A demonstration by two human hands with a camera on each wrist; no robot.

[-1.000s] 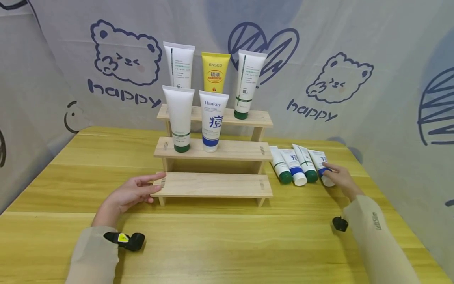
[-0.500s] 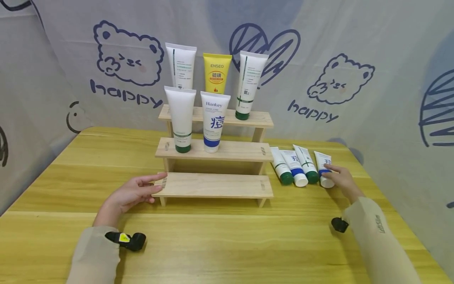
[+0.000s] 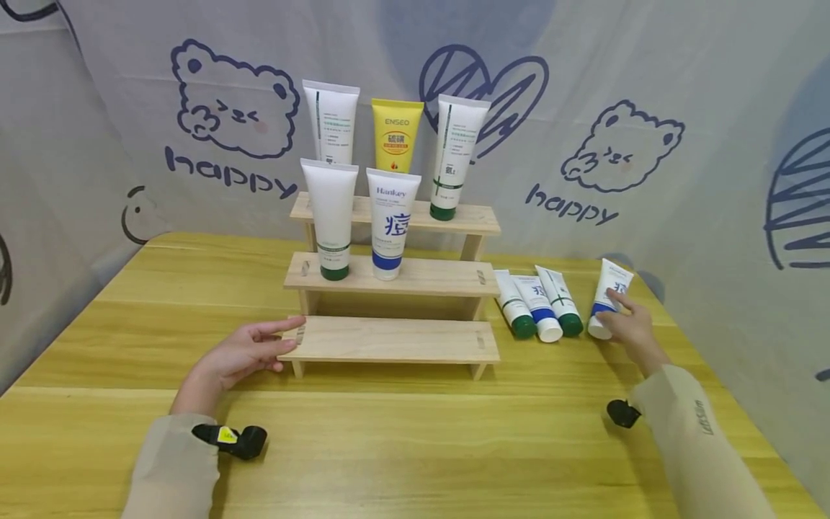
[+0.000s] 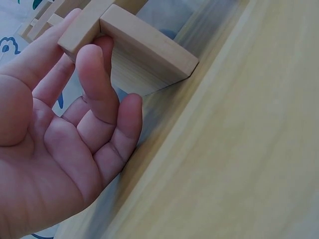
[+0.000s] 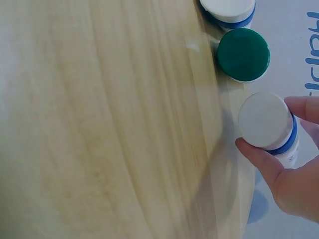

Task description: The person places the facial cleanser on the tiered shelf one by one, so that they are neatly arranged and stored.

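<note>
A three-tier wooden display stand (image 3: 395, 339) stands mid-table. At the left end of its lowest step, my left hand (image 3: 249, 349) grips the board; the left wrist view shows the fingers curled at the board's end (image 4: 82, 32). On the right, my right hand (image 3: 629, 328) holds a white squeeze tube (image 3: 612, 277) with a blue band between thumb and fingers. It is raised at a tilt, its white cap (image 5: 264, 119) toward the right wrist camera. Beside it lie several tubes, among them a green-capped tube (image 3: 559, 299) and a blue-banded tube (image 3: 537, 303).
A plain white tube (image 3: 331, 216) and a Hankey tube (image 3: 389, 223) stand on the middle step. The top step bears a yellow tube (image 3: 395, 133) between two white, green-marked tubes. Behind the wooden table (image 3: 415, 447) hangs a printed cloth (image 3: 506, 43).
My right hand has drawn the blue-banded tube away from the row to the right and lifted it into a more upright tilt. My left hand keeps its place on the stand.
</note>
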